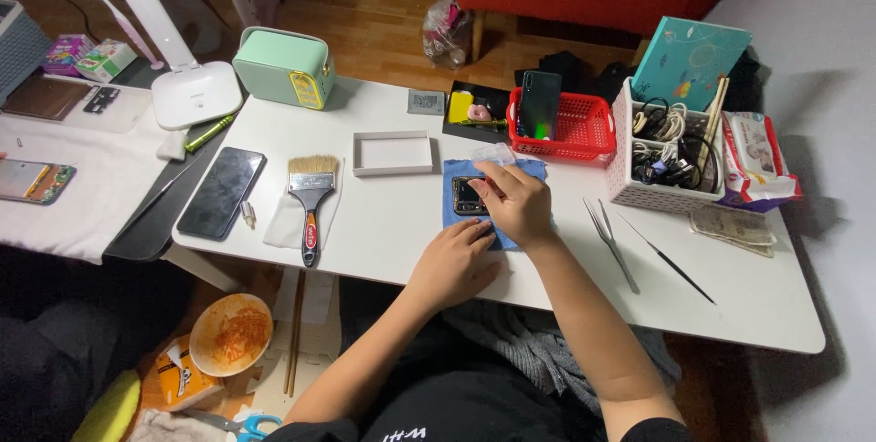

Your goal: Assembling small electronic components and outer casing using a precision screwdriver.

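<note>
Both hands work on a blue cloth (497, 200): left hand (453, 266) flat at its near edge, empty; right hand (516, 201) pinching at a small opened phone (467, 196) lying there. Tweezers (611, 243) lie unused right of the cloth, brush (311, 196) left; repair looks midway.

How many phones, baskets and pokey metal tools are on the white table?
Phones: 3 - black phone lying flat, dark phone standing in the red basket, small phone part under the right hand
Baskets: 2 - red basket, white basket
Metal tools: 2 - tweezers, thin probe
Total: 7
</note>
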